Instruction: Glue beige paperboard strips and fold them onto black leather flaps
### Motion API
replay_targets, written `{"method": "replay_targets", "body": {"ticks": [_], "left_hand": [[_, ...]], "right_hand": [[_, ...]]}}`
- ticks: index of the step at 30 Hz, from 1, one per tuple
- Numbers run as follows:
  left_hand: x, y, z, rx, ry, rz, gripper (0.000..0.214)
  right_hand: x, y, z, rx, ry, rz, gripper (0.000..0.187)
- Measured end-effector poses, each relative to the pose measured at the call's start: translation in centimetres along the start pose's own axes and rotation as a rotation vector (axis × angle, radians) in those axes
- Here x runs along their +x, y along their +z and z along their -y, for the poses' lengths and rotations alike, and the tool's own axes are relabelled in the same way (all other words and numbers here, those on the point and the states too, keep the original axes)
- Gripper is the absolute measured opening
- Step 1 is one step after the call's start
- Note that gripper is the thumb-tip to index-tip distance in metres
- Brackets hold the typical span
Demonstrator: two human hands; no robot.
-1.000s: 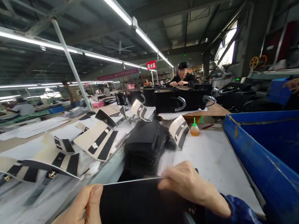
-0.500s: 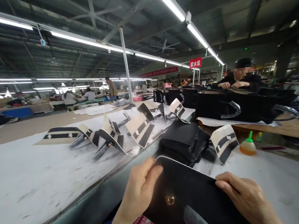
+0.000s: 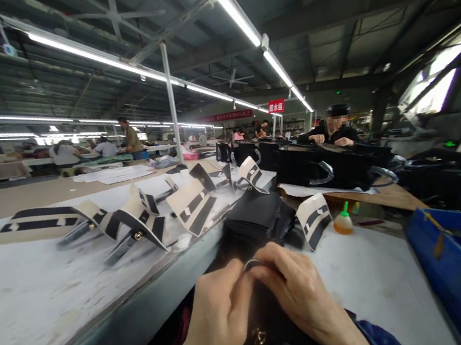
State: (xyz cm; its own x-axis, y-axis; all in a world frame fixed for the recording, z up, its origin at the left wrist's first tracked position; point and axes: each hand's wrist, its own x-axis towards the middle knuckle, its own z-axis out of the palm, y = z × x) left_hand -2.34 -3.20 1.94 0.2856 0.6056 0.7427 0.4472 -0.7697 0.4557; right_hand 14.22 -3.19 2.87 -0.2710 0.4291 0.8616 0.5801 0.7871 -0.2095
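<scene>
Both hands grip a black leather bag panel in front of me, with a gold clasp low on its face. My left hand pinches its upper edge, thumb and fingers closed. Close beside it, my right hand pinches the same edge, where a short curved strip of it shows between the fingertips. My hands and the frame's bottom hide much of the panel. Just beyond lies a stack of black pieces. A cream and black panel stands bent to the right of that stack.
Several cream and black panels stand folded on the white-covered table at left. A glue bottle with a green tip and a blue bin are at right. Black bags line the bench ahead, where a person works.
My right hand has moved left along the panel's edge, close to my left hand. The view has turned right, bringing the blue bin further in.
</scene>
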Motion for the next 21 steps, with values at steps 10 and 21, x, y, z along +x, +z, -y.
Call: {"method": "replay_targets", "body": {"ticks": [10, 21], "left_hand": [[0.0, 0.0, 0.2, 0.100, 0.264, -0.035, 0.031], [-1.3, 0.4, 0.1, -0.069, 0.037, 0.155, 0.021]], "right_hand": [[-0.1, -0.6, 0.7, 0.267, 0.239, 0.084, 0.038], [0.0, -2.2, 0.4, 0.541, 0.504, 0.274, 0.059]]}}
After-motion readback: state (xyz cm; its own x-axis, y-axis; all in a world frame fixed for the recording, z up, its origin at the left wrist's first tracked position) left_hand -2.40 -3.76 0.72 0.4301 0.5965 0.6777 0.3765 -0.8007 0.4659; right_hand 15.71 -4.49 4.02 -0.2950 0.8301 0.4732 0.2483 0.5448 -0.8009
